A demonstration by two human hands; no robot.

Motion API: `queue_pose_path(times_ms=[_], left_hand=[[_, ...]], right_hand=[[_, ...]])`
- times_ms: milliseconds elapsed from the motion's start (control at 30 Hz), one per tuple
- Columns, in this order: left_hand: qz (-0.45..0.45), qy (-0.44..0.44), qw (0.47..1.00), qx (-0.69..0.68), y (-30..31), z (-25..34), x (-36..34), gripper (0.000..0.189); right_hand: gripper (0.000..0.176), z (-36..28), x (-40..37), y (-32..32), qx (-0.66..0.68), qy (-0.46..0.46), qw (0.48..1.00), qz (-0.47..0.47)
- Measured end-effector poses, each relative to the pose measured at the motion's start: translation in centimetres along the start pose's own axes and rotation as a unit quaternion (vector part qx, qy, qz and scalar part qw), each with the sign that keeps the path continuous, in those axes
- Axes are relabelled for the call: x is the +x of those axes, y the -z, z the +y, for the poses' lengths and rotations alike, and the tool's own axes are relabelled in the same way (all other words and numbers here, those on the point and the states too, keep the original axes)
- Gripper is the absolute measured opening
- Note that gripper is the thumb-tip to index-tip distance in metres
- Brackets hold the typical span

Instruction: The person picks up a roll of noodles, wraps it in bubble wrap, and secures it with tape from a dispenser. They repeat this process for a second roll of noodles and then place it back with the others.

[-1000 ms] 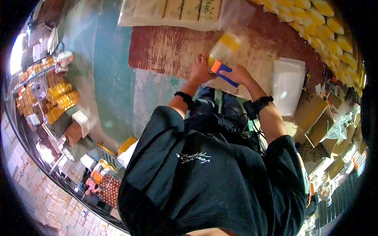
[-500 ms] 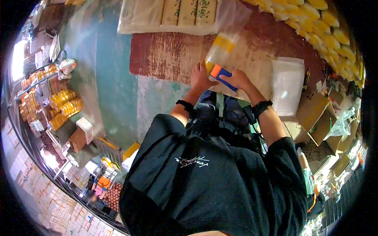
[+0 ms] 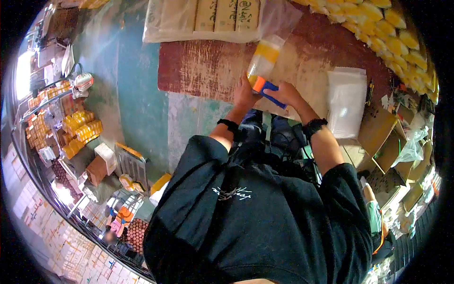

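On the worn brown board [image 3: 208, 71] lies a clear plastic-wrapped pack [image 3: 260, 65] with yellow bands, tilted away from me. My left hand [image 3: 245, 93] grips the near end of this pack from the left side. In my right hand [image 3: 289, 94] is a blue and orange tape dispenser [image 3: 272, 93]. Its orange head rests against the pack's near end, close to my left fingers. The strip of tape itself is too small to make out.
Brown wrapped bundles with writing [image 3: 227, 16] lie at the board's far edge. A stack of clear plastic bags [image 3: 347, 102] is to the right, beside open cardboard boxes [image 3: 380, 135]. Many yellow packs [image 3: 373, 23] are piled at upper right. People are in the background.
The view has shifted slightly. My hands stay at the pack's near end, with the left fingers a little more upright against it. The tape dispenser has barely moved.
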State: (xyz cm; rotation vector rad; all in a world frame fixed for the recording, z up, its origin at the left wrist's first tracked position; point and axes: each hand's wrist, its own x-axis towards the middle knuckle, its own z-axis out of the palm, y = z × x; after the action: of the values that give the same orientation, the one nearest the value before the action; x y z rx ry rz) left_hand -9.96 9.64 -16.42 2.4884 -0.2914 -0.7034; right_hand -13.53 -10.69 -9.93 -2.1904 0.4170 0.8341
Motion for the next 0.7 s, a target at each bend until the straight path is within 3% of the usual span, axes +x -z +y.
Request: queue_pose_path(times_ms=[100, 200, 300, 500, 600, 700], left_hand=[[-0.086, 0.065, 0.993, -0.043, 0.5, -0.7, 1.3, 0.125], [-0.121, -0.013, 0.984, -0.130, 0.7, -3.5, 3.2, 0.130], [-0.010, -0.114, 0.989, 0.091, -0.3, -3.4, 2.9, 0.136], [-0.102, -0.055, 0.992, 0.048, 2.3, -2.7, 2.9, 0.145], [-0.126, -0.056, 0.986, 0.096, 2.3, -3.3, 3.6, 0.145], [-0.026, -0.007, 0.996, 0.089, 0.2, -1.6, 3.0, 0.134]], right_hand=[[0.063, 3.4, 1.0, -2.3, 0.024, 0.045, 0.997, 0.062], [0.063, 2.1, 1.5, -1.6, -0.008, -0.035, 0.999, -0.035], [0.062, 1.7, 2.3, -1.8, -0.002, -0.061, 0.995, -0.078], [0.061, 4.4, 1.3, -2.9, 0.035, 0.033, 0.999, 0.015], [0.071, 6.1, 0.8, -2.8, 0.004, 0.014, 1.000, -0.010], [0.069, 4.4, 0.6, -1.7, -0.065, -0.110, 0.988, -0.082]])
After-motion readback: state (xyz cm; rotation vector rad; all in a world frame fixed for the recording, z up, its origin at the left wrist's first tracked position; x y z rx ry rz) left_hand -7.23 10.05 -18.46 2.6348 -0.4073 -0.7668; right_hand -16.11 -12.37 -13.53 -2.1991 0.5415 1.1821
